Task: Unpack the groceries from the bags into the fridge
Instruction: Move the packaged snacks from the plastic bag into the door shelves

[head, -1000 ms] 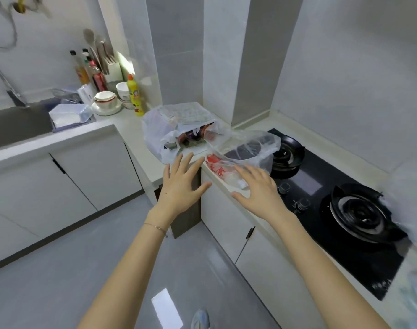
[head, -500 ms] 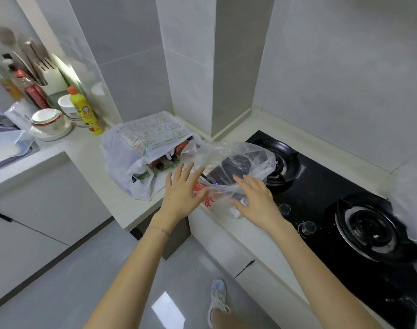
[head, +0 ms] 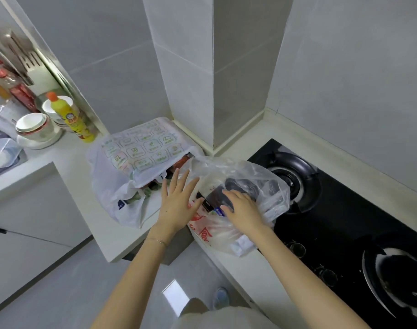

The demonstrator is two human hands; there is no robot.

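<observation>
Two plastic grocery bags lie on the white counter (head: 112, 236). The white bag (head: 122, 176) with green print sits to the left, red and green items showing at its mouth. Beside it lies a clear bag (head: 257, 176) with red lettering, dark packages inside. My left hand (head: 177, 205) is spread flat, fingers straight, at the clear bag's left opening. My right hand (head: 240, 210) rests on the clear bag, fingers bent over a dark package (head: 238, 186) through the plastic; whether it grips is unclear.
A black gas hob (head: 345, 210) with two burners lies right of the bags. A yellow bottle (head: 70, 115), stacked bowls (head: 34, 129), sauce bottles and a knife block stand at the counter's left end. A tiled column (head: 190, 67) rises behind the bags.
I have stepped closer to the counter. Both hands moved forward onto the clear bag; the right hand now lies over the dark package.
</observation>
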